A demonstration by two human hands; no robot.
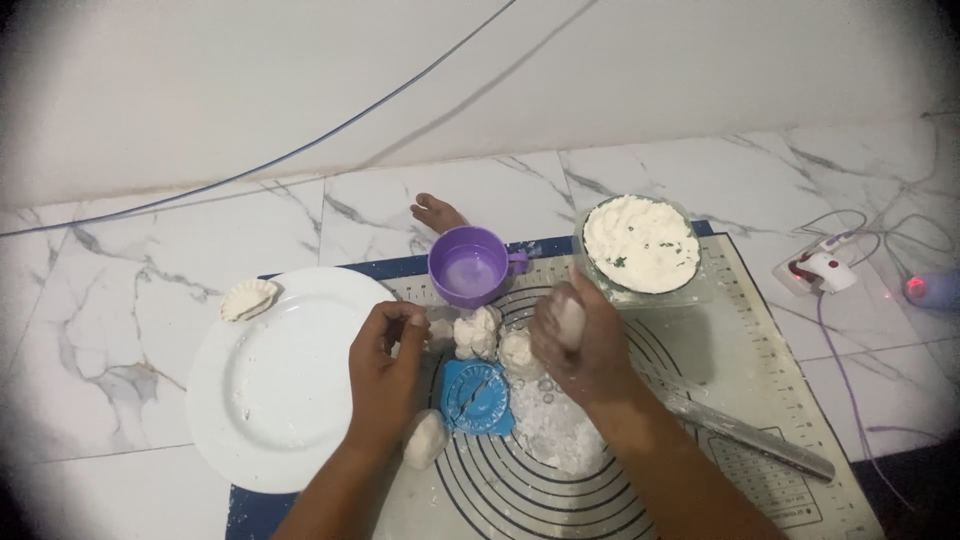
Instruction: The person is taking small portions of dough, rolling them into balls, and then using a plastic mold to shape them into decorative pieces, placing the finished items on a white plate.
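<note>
My left hand (385,365) hovers over the right rim of a white plate (275,385), fingers curled toward each other; whether it pinches anything I cannot tell. My right hand (580,340) is closed around a pale lump of dough (570,320) above the baking mat (740,380). Between the hands lie several dough balls (477,332) and a blue dumpling press (477,397). Another dough piece (425,440) rests by my left wrist. One folded dumpling (248,299) sits on the plate's far left rim.
A purple cup (470,265) and a clear bowl of white filling (641,245) stand at the mat's far edge. A metal rolling pin (745,435) lies right of my forearm. A toe-end of a foot (437,212), cables and a power strip (822,270) are on the marble floor.
</note>
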